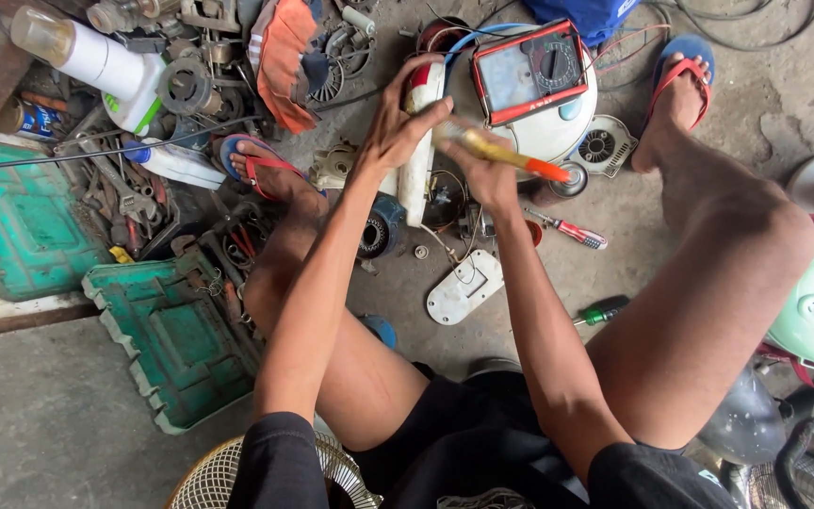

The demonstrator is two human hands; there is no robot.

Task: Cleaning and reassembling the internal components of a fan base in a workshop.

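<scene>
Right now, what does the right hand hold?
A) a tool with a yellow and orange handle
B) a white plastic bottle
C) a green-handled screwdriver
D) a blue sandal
A: the right hand grips a tool with a yellow and orange handle; the green-handled screwdriver lies on the floor.

Both arms are stretched forward; the left hand [398, 123] is curled closed, the right hand [484, 174] is clenched just beside it.

Bare grey concrete floor [40, 424], stained and scuffed, cracked near the top right. Flat daylight, soft shadows. No walls or windows in view. Rusty metal bar [11, 320] lies across the floor at left.
</scene>
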